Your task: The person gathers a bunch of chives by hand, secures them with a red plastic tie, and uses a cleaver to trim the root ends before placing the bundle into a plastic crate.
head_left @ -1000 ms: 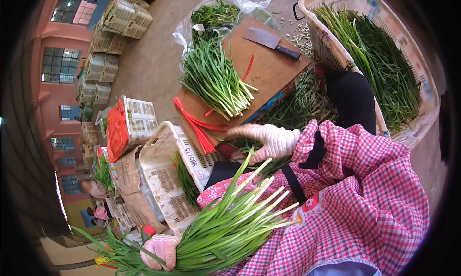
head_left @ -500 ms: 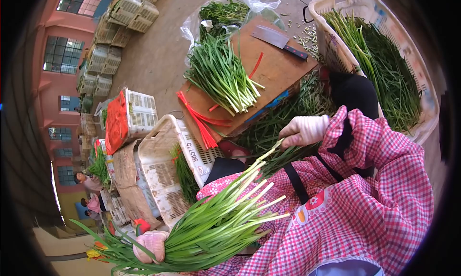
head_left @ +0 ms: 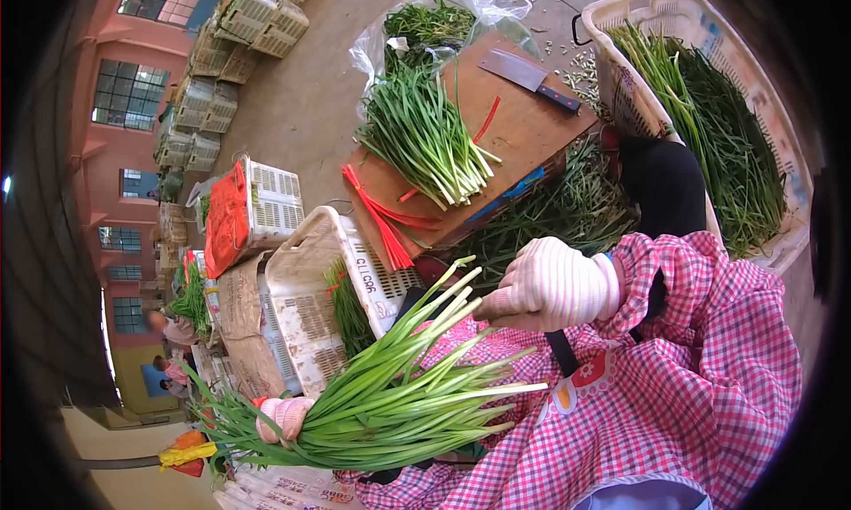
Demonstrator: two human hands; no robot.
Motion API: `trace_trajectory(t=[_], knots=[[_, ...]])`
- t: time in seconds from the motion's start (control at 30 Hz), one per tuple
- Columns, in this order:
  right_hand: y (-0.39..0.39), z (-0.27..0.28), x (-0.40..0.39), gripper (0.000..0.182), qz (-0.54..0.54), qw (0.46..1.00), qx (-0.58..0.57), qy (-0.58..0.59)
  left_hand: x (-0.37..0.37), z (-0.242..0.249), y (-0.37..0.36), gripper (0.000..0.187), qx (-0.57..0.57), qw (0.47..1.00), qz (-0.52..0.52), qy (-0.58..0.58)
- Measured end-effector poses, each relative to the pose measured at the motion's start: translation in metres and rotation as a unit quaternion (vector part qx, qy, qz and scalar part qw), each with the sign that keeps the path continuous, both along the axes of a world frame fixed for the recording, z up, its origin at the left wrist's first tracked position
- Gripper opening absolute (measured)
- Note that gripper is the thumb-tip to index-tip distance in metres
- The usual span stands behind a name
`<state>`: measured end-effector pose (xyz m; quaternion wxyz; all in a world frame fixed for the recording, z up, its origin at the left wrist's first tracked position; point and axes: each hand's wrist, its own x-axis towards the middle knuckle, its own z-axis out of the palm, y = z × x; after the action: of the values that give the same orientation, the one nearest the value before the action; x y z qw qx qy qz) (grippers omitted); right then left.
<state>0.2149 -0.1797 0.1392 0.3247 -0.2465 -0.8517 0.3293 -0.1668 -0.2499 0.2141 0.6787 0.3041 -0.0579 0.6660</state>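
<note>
And the right hand (head_left: 558,284) has swung round! Half a second ago it was pinching one stalk by its pale end; now the gloved back faces up, fingers curled in and pointing at the stalk ends. Whether they pinch anything, I can't tell. The left hand (head_left: 284,419) sits higher in view than before, its fingers still wrapped firmly around the leafy part of the garlic chives (head_left: 399,404), which fan out from that fist towards the right fingertips. One stalk pokes up just beyond those fingertips.

Farther beyond the right fingers, no change on the wooden board (head_left: 527,124): same chive bundle (head_left: 425,137), same cleaver (head_left: 514,68), same red ties (head_left: 386,222) near the edge. Beyond the left fingers stands a white plastic crate (head_left: 297,310); past the right sleeve, a bigger crate (head_left: 634,89) full of greens.
</note>
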Motion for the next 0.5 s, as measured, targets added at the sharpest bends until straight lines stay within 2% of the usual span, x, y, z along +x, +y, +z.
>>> trace_trajectory(t=[0.17,0.23,0.3,0.4,0.47,0.5], knots=[[0.003,0.014,-0.028,0.037,-0.018,0.994,-0.028,-0.104,0.029,-0.001,0.007,0.013,-0.012,0.999,-0.041,-0.027],[0.006,0.003,-0.041,0.035,-0.009,0.999,0.016,-0.044,0.036,-0.003,0.010,0.014,-0.016,0.997,-0.062,-0.041],[0.006,-0.004,-0.050,0.031,-0.002,1.000,0.005,-0.025,0.036,-0.004,0.012,0.014,-0.022,0.996,-0.070,-0.045],[0.004,-0.011,-0.054,0.019,-0.015,0.984,-0.058,0.169,0.027,-0.005,0.010,0.017,0.025,0.999,-0.027,-0.029],[0.002,-0.015,-0.052,0.019,-0.013,0.981,-0.075,0.179,0.024,0.003,0.004,0.016,-0.055,0.997,-0.007,0.055],[0.003,-0.013,-0.049,0.020,-0.012,0.978,-0.092,0.188,0.022,0.003,0.002,0.015,-0.059,0.997,-0.004,0.057]])
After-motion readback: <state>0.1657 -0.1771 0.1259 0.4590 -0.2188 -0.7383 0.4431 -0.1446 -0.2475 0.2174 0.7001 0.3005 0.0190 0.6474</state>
